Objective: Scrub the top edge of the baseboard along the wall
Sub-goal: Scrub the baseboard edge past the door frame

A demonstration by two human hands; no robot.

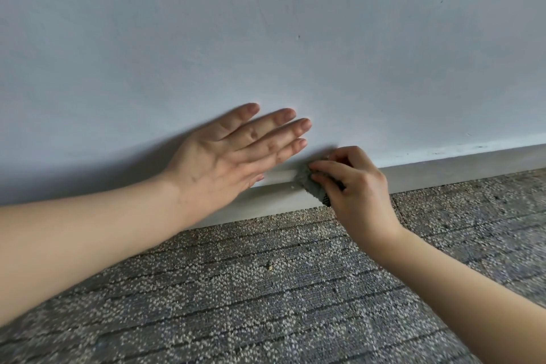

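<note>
Pinches the grey cloth (308, 185) in curled fingers of the right hand (359, 186), pressing it onto the baseboard (443, 179) top edge for scrubbing; braces the flat, straight-fingered left hand (224, 156) against the wall (295, 38), likely for balance.

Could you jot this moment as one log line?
right hand rubs grey cloth on baseboard top edge | left hand flat against wall

Two bare hands: one left hand (224, 156), one right hand (357, 186). Four straight fingers (283, 130) in sight on the left hand. Two bare forearms (88, 239). One grey cloth (310, 183). One pale baseboard (443, 177). One painted wall (266, 38). One speckled grey carpet (266, 289).
</note>
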